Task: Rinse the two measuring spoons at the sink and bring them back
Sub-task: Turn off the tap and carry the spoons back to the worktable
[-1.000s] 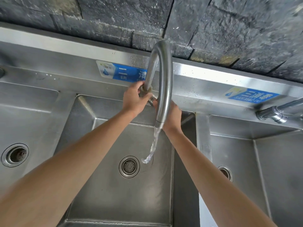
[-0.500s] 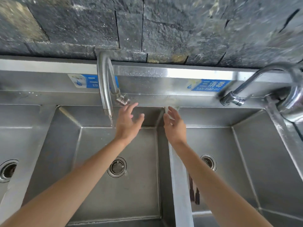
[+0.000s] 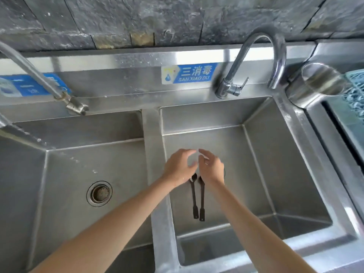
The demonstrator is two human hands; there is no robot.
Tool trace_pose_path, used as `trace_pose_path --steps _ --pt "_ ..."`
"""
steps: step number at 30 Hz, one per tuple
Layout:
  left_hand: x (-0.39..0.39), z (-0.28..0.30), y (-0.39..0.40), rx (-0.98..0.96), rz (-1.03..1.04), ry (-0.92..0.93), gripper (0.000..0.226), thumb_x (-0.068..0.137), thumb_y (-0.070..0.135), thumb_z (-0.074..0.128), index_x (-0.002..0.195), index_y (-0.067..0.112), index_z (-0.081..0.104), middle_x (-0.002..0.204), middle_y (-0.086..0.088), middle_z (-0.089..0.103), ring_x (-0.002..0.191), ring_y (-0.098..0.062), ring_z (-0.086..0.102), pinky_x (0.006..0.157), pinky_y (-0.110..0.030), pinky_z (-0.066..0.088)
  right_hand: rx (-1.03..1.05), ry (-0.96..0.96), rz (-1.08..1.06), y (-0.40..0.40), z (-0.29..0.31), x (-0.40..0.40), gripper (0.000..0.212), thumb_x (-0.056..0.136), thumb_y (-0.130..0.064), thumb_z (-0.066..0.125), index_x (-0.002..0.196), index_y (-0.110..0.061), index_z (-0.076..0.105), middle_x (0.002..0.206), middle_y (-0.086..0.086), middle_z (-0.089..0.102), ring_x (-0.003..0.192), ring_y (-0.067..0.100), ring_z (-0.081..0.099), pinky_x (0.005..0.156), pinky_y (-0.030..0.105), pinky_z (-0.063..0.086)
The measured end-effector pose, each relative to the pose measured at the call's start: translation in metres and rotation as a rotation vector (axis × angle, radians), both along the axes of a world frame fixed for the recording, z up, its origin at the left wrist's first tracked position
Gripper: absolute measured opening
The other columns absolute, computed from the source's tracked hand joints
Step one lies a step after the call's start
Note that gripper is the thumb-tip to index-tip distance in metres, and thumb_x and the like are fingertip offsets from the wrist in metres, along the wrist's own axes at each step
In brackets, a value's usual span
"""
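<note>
Two dark long-handled measuring spoons lie side by side on the floor of the right steel basin (image 3: 262, 154), handles toward me: the left spoon (image 3: 193, 196) and the right spoon (image 3: 202, 200). Their bowls sit just under my wrists. My left hand (image 3: 180, 167) and my right hand (image 3: 211, 167) hover above the spoon bowls, close together, fingers curled loosely and apart, holding nothing. The right basin's drain is mostly hidden behind my right hand.
A curved faucet (image 3: 260, 56) stands behind the right basin, its spout toward the right. The left basin's faucet (image 3: 35, 75) is at the left, above a basin with a round drain (image 3: 99, 193). A steel cup (image 3: 315, 83) and blue rack (image 3: 354, 91) sit at right.
My view has swung right from the middle basin to the right one. Both hands left the faucet handle, the water stopped, and they dropped over the spoons.
</note>
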State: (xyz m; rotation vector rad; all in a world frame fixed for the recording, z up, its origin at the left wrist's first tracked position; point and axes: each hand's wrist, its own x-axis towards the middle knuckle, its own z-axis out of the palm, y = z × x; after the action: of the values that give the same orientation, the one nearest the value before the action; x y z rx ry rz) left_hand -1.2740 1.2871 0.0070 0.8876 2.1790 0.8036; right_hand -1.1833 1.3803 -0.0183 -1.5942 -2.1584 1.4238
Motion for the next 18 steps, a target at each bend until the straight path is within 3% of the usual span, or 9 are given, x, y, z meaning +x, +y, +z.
trace_pose_path --steps 3,6,9,14,18 --pt "0.019 -0.030 0.010 -0.115 -0.001 -0.092 0.048 0.091 0.032 0.056 0.138 0.023 0.057 0.143 -0.001 0.058 0.126 -0.021 0.058 0.107 -0.035 0.046 -0.060 -0.088 0.015 0.003 -0.023 0.020 0.041 0.100 -0.014 0.050 0.135 -0.020 0.069 0.123 0.010 0.077 0.097 0.022 0.068 0.080 0.025 0.048" --pt "0.047 -0.093 0.040 -0.235 0.014 -0.187 0.047 0.092 0.026 0.052 0.138 0.018 0.057 0.141 -0.006 0.061 0.130 -0.024 0.056 0.110 -0.036 0.043 -0.171 -0.201 -0.034 0.021 -0.082 0.046 0.039 0.096 -0.010 0.050 0.128 -0.016 0.072 0.127 0.009 0.075 0.116 0.028 0.068 0.095 0.033 0.053" --pt "0.059 -0.126 0.031 -0.335 0.105 -0.196 0.040 0.093 0.025 0.051 0.130 0.015 0.062 0.132 -0.009 0.066 0.124 -0.029 0.059 0.104 -0.038 0.047 -0.261 -0.259 -0.035 0.011 -0.115 0.064 0.032 0.093 -0.007 0.051 0.115 -0.011 0.074 0.115 0.012 0.077 0.111 0.033 0.068 0.093 0.037 0.054" --pt "0.085 -0.195 0.022 -0.488 0.307 -0.268 0.039 0.092 0.021 0.053 0.130 0.014 0.059 0.130 -0.008 0.065 0.119 -0.028 0.060 0.100 -0.039 0.049 -0.352 -0.341 0.014 0.007 -0.186 0.092 0.032 0.097 -0.012 0.055 0.127 -0.011 0.065 0.121 0.010 0.073 0.116 0.029 0.067 0.099 0.037 0.053" --pt "0.102 -0.228 0.022 -0.532 0.420 -0.265 0.030 0.090 0.027 0.062 0.118 0.015 0.064 0.120 -0.006 0.068 0.112 -0.025 0.062 0.088 -0.030 0.046 -0.293 -0.363 0.013 0.004 -0.217 0.100 0.026 0.098 -0.022 0.060 0.122 -0.015 0.066 0.118 0.004 0.072 0.108 0.022 0.065 0.091 0.030 0.048"
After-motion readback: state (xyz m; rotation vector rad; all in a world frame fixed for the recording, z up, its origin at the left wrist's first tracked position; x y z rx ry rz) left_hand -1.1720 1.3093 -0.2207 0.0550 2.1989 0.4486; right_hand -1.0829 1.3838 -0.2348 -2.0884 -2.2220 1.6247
